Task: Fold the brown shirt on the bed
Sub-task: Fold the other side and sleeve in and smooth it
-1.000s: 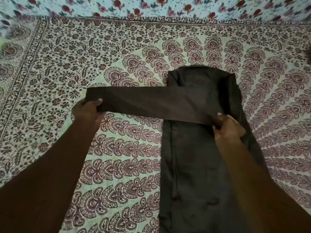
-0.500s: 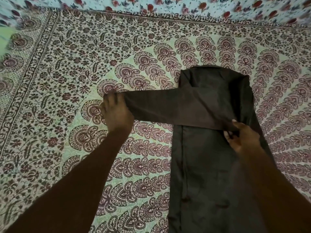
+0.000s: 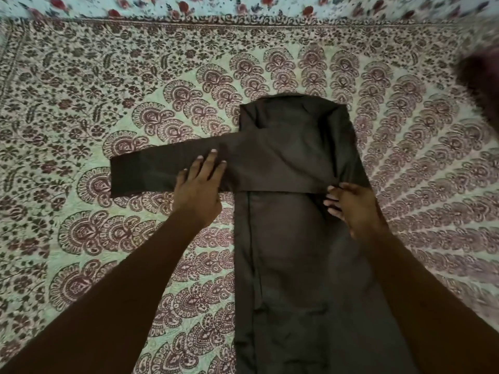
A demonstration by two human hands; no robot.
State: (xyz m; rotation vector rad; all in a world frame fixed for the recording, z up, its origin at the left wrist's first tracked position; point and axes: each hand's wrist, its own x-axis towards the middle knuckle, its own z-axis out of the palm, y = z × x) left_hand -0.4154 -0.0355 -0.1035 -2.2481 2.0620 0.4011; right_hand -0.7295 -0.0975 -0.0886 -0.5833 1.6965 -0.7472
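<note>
The brown shirt [image 3: 297, 252] lies on the patterned bedspread [image 3: 108, 76], a little right of the middle. Its body is already narrowed into a long strip that runs from the collar [image 3: 294, 103] at the far end down towards the person. One sleeve [image 3: 162, 171] is laid straight across the chest and sticks out to the left over the bedspread. A second ago the left hand [image 3: 198, 187] had hold of the cuff [image 3: 121, 176] and was drawing the sleeve out taut. It has since let go and slid inward, and now it rests flat on the middle of the sleeve with straight, slightly spread fingers [image 3: 213, 160], pressing and gripping nothing. The cuff lies loose on the bedspread. The right hand [image 3: 353, 209] has stayed where the sleeve's lower edge crosses the right side of the shirt. Its fingers are curled in and its thumb is at the edge, but from here I cannot tell whether any cloth is actually pinched between them. To my eye the sleeve has now been set down and is being smoothed, so the stretching-out is done. The overhanging part probably still has to be turned back onto the body before the strip can be folded up lengthwise. Something dark and blurred sits at the far right [image 3: 480, 85]; I can't make it out.
</note>
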